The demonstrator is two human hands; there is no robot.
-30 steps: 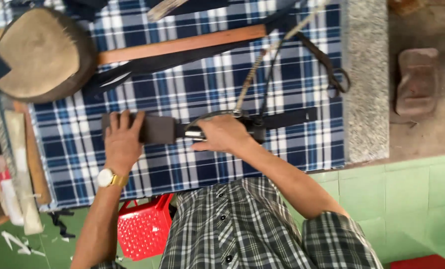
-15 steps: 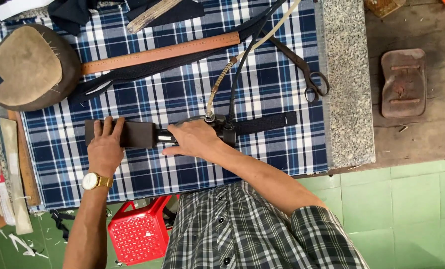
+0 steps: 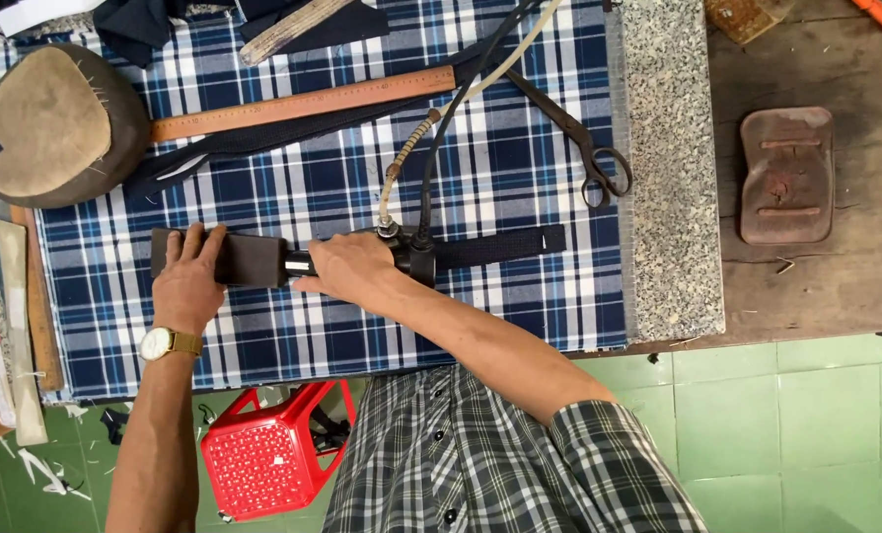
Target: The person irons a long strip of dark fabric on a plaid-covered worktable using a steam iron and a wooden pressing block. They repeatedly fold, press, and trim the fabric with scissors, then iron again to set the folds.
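Observation:
My right hand (image 3: 347,268) is closed over the handle of a dark steam iron (image 3: 416,259) that rests on a long black fabric strip (image 3: 500,243). A braided hose and a black cord (image 3: 406,158) rise from the iron toward the far edge. My left hand (image 3: 186,281), with a wristwatch, lies flat with fingers spread on a dark brown piece (image 3: 254,259) at the strip's left end, just left of the iron. All of this sits on a blue and white plaid cloth (image 3: 362,336).
A wooden ruler (image 3: 303,101), black strips, long scissors (image 3: 574,138) and a rounded pressing cushion (image 3: 56,123) lie on the cloth. A granite edge (image 3: 663,178) borders it at the right, with a rusty metal block (image 3: 784,176) beyond. Below stands a red stool (image 3: 268,459).
The whole scene has shifted left in view as my head moved. My right hand and the iron have slid slightly left along the black strip; my left hand stays on the brown piece.

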